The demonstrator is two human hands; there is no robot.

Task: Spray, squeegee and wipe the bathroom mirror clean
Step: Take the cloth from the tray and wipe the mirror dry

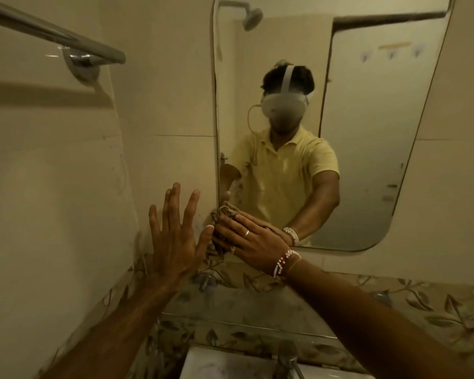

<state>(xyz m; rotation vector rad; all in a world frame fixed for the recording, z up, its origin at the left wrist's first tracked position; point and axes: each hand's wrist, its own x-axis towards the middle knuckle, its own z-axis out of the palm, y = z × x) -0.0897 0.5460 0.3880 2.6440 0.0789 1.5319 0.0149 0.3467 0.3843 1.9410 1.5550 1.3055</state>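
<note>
Wall [66, 187]: pale tiles, filling the left half of the view and running behind everything else; a band of leaf-patterned tiles [257, 305] crosses below.

Mirror [367, 132]: tall, rounded corners, fixed to the wall at upper right. The glass looks hazy, with small specks near its lower left edge. It reflects a person in a yellow polo shirt wearing a head-mounted device, a shower head and a door.

Towel rail [52, 31]: metal bar with a round mount, upper left, well apart from the mirror.

Basin [225, 365]: white, at the bottom edge, directly under the hands; only its upper part shows.

Tap [288, 359]: metal, upright at the basin's right side. A second metal fitting [207, 280] sits on the patterned band below the hands.

Left hand [173, 233]: open, fingers spread wide and pointing up, palm toward the wall just left of the mirror's lower left corner. It holds nothing; whether the palm touches the tile cannot be told.

Right hand [246, 239]: laid flat with fingers together, pressing down over the cloth at the mirror's lower left corner. A ring sits on one finger and a red-and-white beaded bracelet [282, 262] circles the wrist.

Cloth [226, 212]: brownish, bunched, trapped between the right palm and the glass. Its crumpled end pokes out beyond the fingertips, straddling the mirror's edge; the rest is hidden under the hand.
</note>
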